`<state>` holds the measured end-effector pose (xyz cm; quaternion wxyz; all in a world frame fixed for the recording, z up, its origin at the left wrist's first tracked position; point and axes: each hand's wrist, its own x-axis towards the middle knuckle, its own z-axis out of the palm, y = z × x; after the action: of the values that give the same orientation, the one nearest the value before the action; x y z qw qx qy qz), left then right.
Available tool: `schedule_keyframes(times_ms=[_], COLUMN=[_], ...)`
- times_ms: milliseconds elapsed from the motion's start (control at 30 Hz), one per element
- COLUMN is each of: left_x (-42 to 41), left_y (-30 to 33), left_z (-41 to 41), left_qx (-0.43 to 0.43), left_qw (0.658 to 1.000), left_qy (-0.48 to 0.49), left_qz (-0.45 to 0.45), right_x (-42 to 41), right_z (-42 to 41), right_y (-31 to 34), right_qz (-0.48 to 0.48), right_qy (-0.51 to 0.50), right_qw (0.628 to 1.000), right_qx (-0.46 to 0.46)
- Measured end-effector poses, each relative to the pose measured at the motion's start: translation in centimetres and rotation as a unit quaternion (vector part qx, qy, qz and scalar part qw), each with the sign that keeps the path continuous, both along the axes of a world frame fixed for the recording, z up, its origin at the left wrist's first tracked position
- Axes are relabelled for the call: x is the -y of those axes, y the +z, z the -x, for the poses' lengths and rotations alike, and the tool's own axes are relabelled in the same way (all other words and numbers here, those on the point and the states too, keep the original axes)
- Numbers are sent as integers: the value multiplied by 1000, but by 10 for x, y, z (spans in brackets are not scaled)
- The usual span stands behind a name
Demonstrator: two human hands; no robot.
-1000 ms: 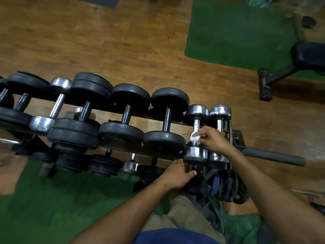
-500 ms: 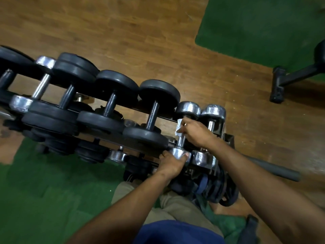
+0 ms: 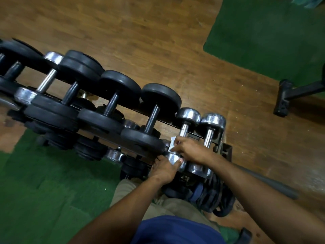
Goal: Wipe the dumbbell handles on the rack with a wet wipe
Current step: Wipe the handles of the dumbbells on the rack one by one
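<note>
Head view: right hand (image 3: 190, 150) pinches white wipe (image 3: 172, 144) round chrome dumbbell (image 3: 182, 138) handle on rack (image 3: 226, 152) (long axis pointing away from person); left hand (image 3: 164, 169) grips near head.

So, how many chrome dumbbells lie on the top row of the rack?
3: a left dumbbell among black ones, a middle dumbbell that the right hand wipes, an end dumbbell at the far right. Lower shelves hide others partly.

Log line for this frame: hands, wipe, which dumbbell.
right hand: holds wet wipe on chrome dumbbell handle | left hand: grips that dumbbell's near head | rack: rightmost chrome dumbbell untouched
</note>
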<state>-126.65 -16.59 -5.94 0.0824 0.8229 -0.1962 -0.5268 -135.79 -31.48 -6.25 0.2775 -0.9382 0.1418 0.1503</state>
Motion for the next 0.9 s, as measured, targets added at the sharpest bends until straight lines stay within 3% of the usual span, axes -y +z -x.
schedule_keyframes(times_ms=[67,167,233,333,400,500,700,900], left_x=[0,-1,-2,-3,-3,-3,-4,-5], left_y=[-1,0,1,1,0,1,1,0], left_z=[0,-1,-2,-1,-1,-1,-1,0], left_qx=[5,9,7,6,10,11,9,14], left_qw=[1000,1000,1000,1000,999,999,999,999], left_qy=[-7,-25,-29,-28,-30,-32,-35,-35], left_qz=[-4,-4,-5,-3,-2,-3,-5,-3], right_x=[2,15,19,6,5,15,10,-2], right_z=[3,1,1,0,0,-6,-11,-4], right_y=[2,4,4,8,12,15,18,16], right_qz=[-10,-8,-2,36,53,67,120,92], right_qy=[3,-141,-178,-50,-26,-136,-148,-306], right_qw=[1000,990,983,998,998,988,982,947], right_qx=[-6,29,40,13,3,14,-12,43])
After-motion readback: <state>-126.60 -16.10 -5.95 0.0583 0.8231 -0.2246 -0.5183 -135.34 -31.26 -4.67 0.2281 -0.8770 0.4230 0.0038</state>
